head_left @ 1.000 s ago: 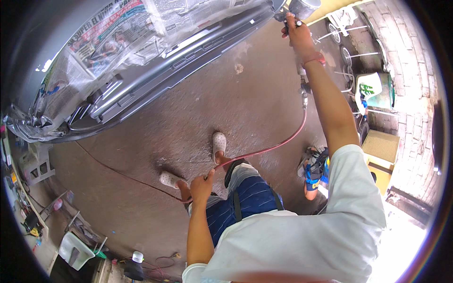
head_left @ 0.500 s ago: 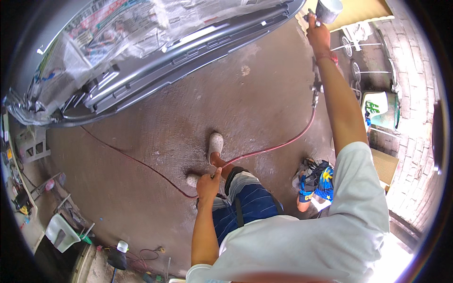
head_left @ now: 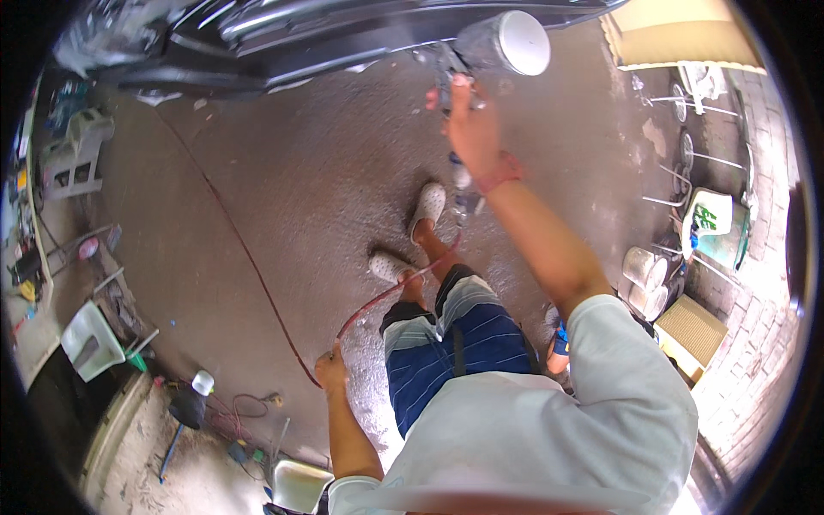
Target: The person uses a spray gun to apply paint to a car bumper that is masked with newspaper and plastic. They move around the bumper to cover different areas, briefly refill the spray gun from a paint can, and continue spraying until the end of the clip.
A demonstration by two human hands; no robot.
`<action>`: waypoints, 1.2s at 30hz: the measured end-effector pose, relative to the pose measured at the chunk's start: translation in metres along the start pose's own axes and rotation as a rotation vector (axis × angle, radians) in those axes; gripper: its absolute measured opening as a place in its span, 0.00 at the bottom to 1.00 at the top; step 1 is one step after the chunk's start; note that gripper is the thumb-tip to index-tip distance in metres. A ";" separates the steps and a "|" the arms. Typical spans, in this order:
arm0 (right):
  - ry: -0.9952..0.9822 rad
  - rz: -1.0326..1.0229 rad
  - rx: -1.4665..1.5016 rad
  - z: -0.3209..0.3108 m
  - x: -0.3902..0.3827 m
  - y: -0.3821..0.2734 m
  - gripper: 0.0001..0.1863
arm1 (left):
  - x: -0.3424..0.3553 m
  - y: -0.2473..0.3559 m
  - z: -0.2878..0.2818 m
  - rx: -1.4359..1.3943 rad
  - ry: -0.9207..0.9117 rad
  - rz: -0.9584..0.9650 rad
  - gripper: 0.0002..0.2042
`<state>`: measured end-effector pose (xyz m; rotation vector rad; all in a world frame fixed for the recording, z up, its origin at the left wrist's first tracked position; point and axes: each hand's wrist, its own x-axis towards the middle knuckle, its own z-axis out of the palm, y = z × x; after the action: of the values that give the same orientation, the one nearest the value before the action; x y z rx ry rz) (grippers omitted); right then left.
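My right hand (head_left: 472, 129), slightly blurred, is wrapped round the handle of a spray gun (head_left: 451, 67) with a pale round cup (head_left: 524, 43). The gun is just below the lower edge of a dark, glossy vehicle body panel (head_left: 318, 43); whether they touch, I cannot tell. A red air hose (head_left: 378, 296) runs from fittings under the gun (head_left: 462, 197) down across my legs. Lower left, my left hand (head_left: 331, 369) is closed around the hose. Beyond that hand the hose trails up the floor toward the panel's left end.
On the right stand a beige sheet-covered surface (head_left: 687, 34), wheeled white frames (head_left: 687, 154), buckets (head_left: 644, 270) and a tan box (head_left: 692, 330). A crouched person (head_left: 559, 350) is partly hidden beside my right arm. Plastic stools (head_left: 81, 154) and a pale chair (head_left: 93, 342) line the left side.
My right hand has swept the spray gun leftward and lower, from the far right to below the panel. My left hand has shifted left and down with the hose. The whole view has shifted.
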<state>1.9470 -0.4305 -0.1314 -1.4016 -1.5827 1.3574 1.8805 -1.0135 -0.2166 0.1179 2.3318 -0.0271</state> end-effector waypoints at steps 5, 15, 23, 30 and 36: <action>-0.057 -0.233 0.155 0.135 -0.046 -0.010 0.26 | -0.001 -0.087 -0.001 -0.049 0.072 -0.108 0.37; -0.296 -0.331 0.057 0.237 -0.038 -0.002 0.30 | 0.010 -0.070 0.011 -0.141 0.097 -0.108 0.35; -0.029 -0.322 -0.002 0.026 0.012 0.066 0.24 | 0.041 0.078 0.029 0.132 0.249 0.366 0.31; 0.208 -0.392 -0.039 -0.144 0.083 0.122 0.30 | 0.098 0.244 0.041 0.264 0.295 0.812 0.28; 0.438 -0.398 0.079 -0.235 0.183 0.180 0.32 | 0.164 0.385 0.073 0.234 0.587 1.155 0.26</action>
<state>2.1745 -0.2047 -0.2675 -1.1578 -1.3979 0.8041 1.8568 -0.6215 -0.3792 1.7406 2.4437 0.3484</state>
